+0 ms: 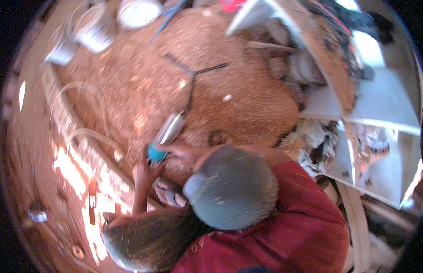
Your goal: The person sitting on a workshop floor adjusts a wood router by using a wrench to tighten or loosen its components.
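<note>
Head view: work zone bounded on the left by a long pale wooden log (65,111), running obliquely from the upper left toward the co-worker, and on the right by a white-panelled compartment frame (382,93). Open room lies between these edges, above the co-worker's hands; the lower side is taken up by the co-worker's maroon shirt (307,218) and grey cap (232,189).

A silver cylindrical tool with a teal end (168,132) lies obliquely in the co-worker's grasp, near the centre left. The co-worker's right hand (182,152) is closed against the teal end; the co-worker's left hand (142,175) is just beside the lower tip, its contact blurred. The wearer's own left and right hands lie outside this view; their state cannot be told. A dark three-armed rod (192,75) extends from the silver tip, one leg toward the tool; whether the two are joined cannot be told.

Surface: reddish-brown floor (134,77) strewn with fine loose material, carrying one small white scrap (227,98). A pale bent hose (86,85) arches over the log. Sunlit patches lie left of the log.

Containers: two white buckets, one with a handle (95,34) and one farther left (61,48), stand near a round white lid-like disc (139,13); bucket contents are unclear. The frame's upper compartment holds grey lumpy objects (307,68); its lower-left compartment holds pale and dark debris (316,143)
</note>
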Demonstrator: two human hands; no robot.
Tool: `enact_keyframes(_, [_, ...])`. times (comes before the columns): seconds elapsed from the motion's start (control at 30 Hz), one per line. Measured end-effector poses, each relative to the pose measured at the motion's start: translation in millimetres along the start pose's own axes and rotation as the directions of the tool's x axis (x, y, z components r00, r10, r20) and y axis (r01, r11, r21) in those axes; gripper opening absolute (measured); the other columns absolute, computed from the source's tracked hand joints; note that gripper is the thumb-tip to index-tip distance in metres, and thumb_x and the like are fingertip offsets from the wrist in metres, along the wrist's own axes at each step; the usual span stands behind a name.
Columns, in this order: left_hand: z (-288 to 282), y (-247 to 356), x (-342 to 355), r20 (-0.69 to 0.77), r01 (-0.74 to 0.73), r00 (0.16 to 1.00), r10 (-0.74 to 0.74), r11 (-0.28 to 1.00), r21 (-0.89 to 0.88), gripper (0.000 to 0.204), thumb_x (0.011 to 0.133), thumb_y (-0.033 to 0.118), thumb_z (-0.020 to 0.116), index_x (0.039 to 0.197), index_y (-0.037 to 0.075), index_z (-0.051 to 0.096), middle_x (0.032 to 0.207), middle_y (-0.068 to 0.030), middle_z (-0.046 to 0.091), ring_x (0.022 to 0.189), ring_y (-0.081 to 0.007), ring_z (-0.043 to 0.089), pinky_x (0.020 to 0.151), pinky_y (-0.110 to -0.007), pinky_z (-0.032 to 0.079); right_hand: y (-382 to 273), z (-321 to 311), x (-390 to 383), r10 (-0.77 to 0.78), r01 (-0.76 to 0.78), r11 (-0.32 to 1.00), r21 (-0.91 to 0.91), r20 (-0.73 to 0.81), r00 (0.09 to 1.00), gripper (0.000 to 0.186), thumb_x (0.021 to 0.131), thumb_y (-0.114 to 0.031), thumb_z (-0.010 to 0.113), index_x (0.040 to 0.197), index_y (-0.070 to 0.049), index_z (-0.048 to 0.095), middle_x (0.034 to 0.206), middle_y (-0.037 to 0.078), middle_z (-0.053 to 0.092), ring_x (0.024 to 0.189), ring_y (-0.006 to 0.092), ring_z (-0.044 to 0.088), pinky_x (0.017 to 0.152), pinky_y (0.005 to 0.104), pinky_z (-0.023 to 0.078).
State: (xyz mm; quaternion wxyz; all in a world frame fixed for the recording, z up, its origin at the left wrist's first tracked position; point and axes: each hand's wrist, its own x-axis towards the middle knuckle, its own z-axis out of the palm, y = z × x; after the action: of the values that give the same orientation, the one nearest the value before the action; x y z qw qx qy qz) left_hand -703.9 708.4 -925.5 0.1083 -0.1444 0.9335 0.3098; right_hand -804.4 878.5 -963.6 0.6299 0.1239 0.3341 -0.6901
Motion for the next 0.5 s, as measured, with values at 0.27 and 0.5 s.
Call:
enact_keyframes(0.27, [14,-40,-11,0.125,0.038,0.991,-0.045,0.998,0.055,0.091,0.070,0.043,0.083,0.144,0.009,0.041,0.120,-0.0246,0.060,0.106,-0.0430,0.060,0.083,-0.052,0.050,-4,-28,11,-0.022,-0.125,0.705,-0.698,-0.198,0.980,0.062,0.082,-0.053,0.075,0.115,-0.002,0.065,0.095,0.008,0.071,0.088,0.0183,0.069,0.077,0.0343,0.055])
enact_keyframes(0.5, [-50,-51,29,0.362,-0.304,0.902,0.235,0.941,0.149,0.088,0.071,0.034,0.084,0.144,0.008,0.042,0.130,-0.0225,0.055,0.114,-0.0400,0.058,0.093,-0.047,0.049,-110,-35,-80,-0.548,0.342,0.538,-0.770,-0.011,0.837,0.033,0.090,-0.029,0.072,0.098,0.003,0.066,0.079,0.007,0.068,0.060,0.0098,0.064,0.054,0.0266,0.054])
